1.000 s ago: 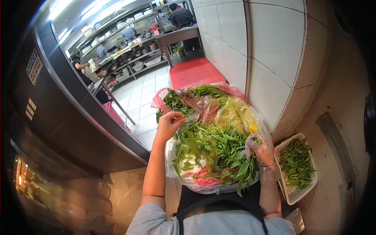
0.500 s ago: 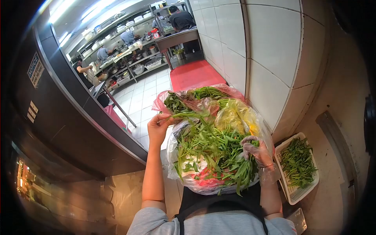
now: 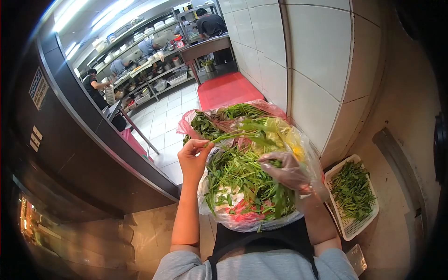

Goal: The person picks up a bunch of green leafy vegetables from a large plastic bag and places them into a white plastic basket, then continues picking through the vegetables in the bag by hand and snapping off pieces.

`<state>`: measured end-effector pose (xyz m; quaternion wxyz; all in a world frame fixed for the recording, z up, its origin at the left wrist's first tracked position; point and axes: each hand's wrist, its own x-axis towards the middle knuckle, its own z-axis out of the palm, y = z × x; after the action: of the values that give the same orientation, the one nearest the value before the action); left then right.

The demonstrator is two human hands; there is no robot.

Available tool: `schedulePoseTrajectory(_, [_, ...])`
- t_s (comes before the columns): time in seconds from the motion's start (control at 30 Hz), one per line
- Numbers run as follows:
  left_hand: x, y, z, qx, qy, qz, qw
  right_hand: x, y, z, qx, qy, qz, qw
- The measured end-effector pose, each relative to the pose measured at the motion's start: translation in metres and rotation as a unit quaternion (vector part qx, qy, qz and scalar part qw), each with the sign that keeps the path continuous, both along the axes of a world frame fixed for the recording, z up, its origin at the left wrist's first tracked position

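Note:
My left hand (image 3: 196, 154), bare, pinches the end of a long green stem (image 3: 226, 136) whose leafy part reaches right over the pile. My right hand (image 3: 284, 170), in a clear plastic glove, is closed around a bunch of leafy greens (image 3: 282, 198) that hangs below it. Under both hands a heap of leafy greens (image 3: 242, 175) lies in an open clear plastic bag (image 3: 242, 226). Behind the heap are more greens (image 3: 205, 125) in a pinkish bag (image 3: 275, 109), and beside them a yellowish bag (image 3: 296, 140).
On the right a white basket (image 3: 348, 233) holds more greens. A red surface (image 3: 224, 91) lies ahead beside a tiled wall (image 3: 317, 56). Several people stand farther off at kitchen shelves, one in dark clothes (image 3: 211, 24). A dark panel (image 3: 70, 140) is on the left.
My right hand has moved left and up, toward the middle of the heap, with greens in it. My left hand has shifted slightly right and down, still pinching the stem.

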<state>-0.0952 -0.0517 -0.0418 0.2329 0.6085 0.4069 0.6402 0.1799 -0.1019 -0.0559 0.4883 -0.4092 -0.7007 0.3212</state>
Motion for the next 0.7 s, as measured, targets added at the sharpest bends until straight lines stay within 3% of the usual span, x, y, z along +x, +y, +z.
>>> schedulePoseTrajectory(0.07, [0.009, -0.01, 0.01, 0.038, 0.075, 0.019, 0.996, -0.016, 0.0, 0.013, -0.011, -0.053, -0.018, 0.998])
schedulePoseTrajectory(0.1, [0.017, -0.015, 0.015, 0.061, 0.078, 0.019, 0.995, -0.026, 0.012, -0.005, 0.143, -0.072, -0.094, 0.983])
schedulePoseTrajectory(0.2, [0.028, -0.028, 0.02, 0.073, 0.124, 0.021, 0.989, -0.035, 0.035, -0.015, 0.276, -0.116, -0.194, 0.934])
schedulePoseTrajectory(0.33, [0.034, -0.036, 0.015, 0.033, 0.111, -0.004, 0.993, -0.032, 0.058, -0.029, 0.388, -0.183, -0.173, 0.887])
schedulePoseTrajectory(0.43, [0.038, -0.039, 0.015, 0.014, 0.073, -0.036, 0.997, -0.028, 0.036, -0.003, 0.32, -0.277, -0.116, 0.898])
schedulePoseTrajectory(0.63, [0.044, -0.048, 0.021, -0.066, -0.002, -0.093, 0.993, -0.021, 0.042, -0.003, 0.328, -0.255, -0.077, 0.907])
schedulePoseTrajectory(0.7, [0.043, -0.047, 0.021, -0.07, -0.002, -0.096, 0.993, -0.021, 0.041, 0.001, 0.33, -0.19, -0.066, 0.922])
